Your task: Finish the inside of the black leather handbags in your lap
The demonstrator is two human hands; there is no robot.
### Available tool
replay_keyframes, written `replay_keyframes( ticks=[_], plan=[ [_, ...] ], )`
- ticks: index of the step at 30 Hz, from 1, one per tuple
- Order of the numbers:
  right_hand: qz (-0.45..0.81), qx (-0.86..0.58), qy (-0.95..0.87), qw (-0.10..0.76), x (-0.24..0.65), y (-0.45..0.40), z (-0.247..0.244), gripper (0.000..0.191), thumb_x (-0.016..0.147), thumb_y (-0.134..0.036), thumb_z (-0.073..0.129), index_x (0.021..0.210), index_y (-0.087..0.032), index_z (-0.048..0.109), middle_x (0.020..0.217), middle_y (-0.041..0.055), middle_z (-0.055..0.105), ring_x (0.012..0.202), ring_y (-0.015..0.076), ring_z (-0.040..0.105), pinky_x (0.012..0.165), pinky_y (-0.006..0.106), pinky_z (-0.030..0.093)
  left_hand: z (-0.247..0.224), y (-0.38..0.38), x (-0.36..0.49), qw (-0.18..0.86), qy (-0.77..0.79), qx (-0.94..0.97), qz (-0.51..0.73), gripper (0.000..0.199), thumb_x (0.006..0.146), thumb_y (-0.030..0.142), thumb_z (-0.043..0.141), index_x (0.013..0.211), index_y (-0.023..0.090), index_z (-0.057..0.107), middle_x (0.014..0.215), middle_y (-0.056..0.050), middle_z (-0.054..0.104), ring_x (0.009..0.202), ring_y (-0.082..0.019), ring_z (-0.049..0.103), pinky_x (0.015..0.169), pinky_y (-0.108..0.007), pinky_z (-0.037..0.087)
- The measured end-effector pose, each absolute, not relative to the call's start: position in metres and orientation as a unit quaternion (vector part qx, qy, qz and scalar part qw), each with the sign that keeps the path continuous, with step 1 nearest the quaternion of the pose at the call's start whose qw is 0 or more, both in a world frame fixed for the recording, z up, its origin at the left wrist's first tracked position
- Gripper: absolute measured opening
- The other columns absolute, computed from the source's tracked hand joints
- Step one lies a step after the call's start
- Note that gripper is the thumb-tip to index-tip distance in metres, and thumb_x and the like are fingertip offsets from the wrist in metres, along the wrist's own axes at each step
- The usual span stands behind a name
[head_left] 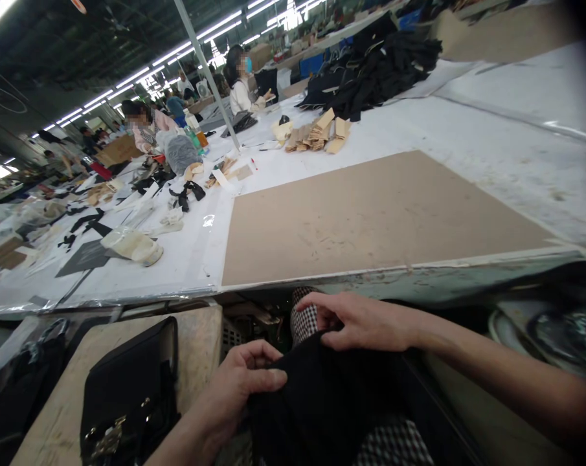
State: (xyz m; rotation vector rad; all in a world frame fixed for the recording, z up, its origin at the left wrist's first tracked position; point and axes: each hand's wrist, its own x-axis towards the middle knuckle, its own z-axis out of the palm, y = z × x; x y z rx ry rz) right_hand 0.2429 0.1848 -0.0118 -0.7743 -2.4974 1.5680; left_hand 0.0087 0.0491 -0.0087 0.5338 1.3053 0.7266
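A black cloth piece lies across the lap, over black-and-white checked fabric. My left hand pinches its upper left edge between thumb and fingers. At the upper edge, to the right, my right hand has its thumb against the cloth and its fingers bent, the index finger reaching out to the left. The fingertips under that hand are partly hidden. Left of my left hand, a black bag with gold-coloured metal fittings rests on a worn board, touched by neither hand.
A white-covered worktable with a brown board stands ahead, its front edge just beyond my hands. On it are brown pieces, a black fabric pile and a cream-coloured container. Two people work across the table.
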Motion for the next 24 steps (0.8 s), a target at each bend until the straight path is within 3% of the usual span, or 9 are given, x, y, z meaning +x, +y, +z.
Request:
replay_keyframes(
  ticks=[2,5,9,12,18,21,24],
  plan=[
    [0.531,-0.187,-0.826,0.037,0.245,0.187,-0.012,0.044,0.077,-0.018,0.059,0.121,-0.02,0.064,0.09,0.0004,0.066,0.08,0.0164,0.059,0.071,0.024,0.042,-0.008,0.062,0.003,0.72,0.578,0.264,0.28,0.028,0.056,0.016,0.085,0.074,0.013,0.064,0.066,0.0,0.063,0.056,-0.009,0.051,0.055,-0.019,0.036],
    [0.518,-0.133,-0.844,0.039,0.245,0.188,-0.011,0.025,0.081,-0.017,0.055,0.096,-0.017,0.075,0.088,0.0031,0.066,0.084,0.018,0.059,0.077,0.026,0.042,-0.005,0.083,0.003,0.722,0.578,0.333,0.185,0.031,0.053,0.02,0.087,0.069,0.014,0.061,0.058,0.004,0.055,0.05,-0.007,0.042,0.049,-0.019,0.029],
    [0.511,-0.129,-0.847,0.07,0.247,0.184,-0.013,0.024,0.082,-0.017,0.056,0.096,-0.015,0.076,0.091,0.0048,0.068,0.085,0.0189,0.059,0.078,0.027,0.042,0.0,0.101,0.021,0.68,0.566,0.452,0.112,0.034,0.071,0.041,0.076,0.067,0.016,0.054,0.057,0.007,0.04,0.05,-0.006,0.03,0.046,-0.021,0.02],
    [0.526,-0.118,-0.837,0.089,0.252,0.183,-0.019,0.023,0.084,-0.018,0.056,0.098,-0.015,0.075,0.093,0.0046,0.068,0.087,0.0183,0.06,0.079,0.027,0.043,0.003,0.099,0.033,0.643,0.551,0.521,0.109,0.036,0.079,0.043,0.068,0.064,0.016,0.049,0.058,0.007,0.033,0.052,-0.007,0.025,0.046,-0.023,0.017],
    [0.543,-0.082,-0.83,0.092,0.256,0.184,-0.023,0.019,0.089,-0.021,0.057,0.094,-0.014,0.075,0.09,0.0045,0.067,0.087,0.0168,0.06,0.081,0.025,0.043,0.008,0.076,0.015,0.67,0.583,0.448,0.104,0.029,0.078,0.042,0.069,0.078,0.013,0.064,0.06,0.004,0.047,0.053,-0.008,0.035,0.049,-0.022,0.025],
    [0.558,-0.084,-0.821,0.086,0.254,0.182,-0.021,0.019,0.09,-0.022,0.058,0.095,-0.014,0.075,0.089,0.0043,0.066,0.086,0.0161,0.06,0.08,0.025,0.043,0.013,0.063,0.005,0.659,0.605,0.43,0.123,0.03,0.077,0.04,0.071,0.073,0.011,0.067,0.061,0.003,0.05,0.056,-0.009,0.039,0.052,-0.022,0.026],
    [0.546,-0.09,-0.829,0.074,0.25,0.178,-0.018,0.021,0.09,-0.024,0.059,0.095,-0.013,0.076,0.086,0.005,0.067,0.083,0.0166,0.061,0.076,0.025,0.044,0.02,0.052,0.0,0.683,0.584,0.41,0.156,0.028,0.08,0.039,0.069,0.079,0.011,0.073,0.068,-0.001,0.061,0.065,-0.013,0.051,0.061,-0.022,0.037]
  ],
)
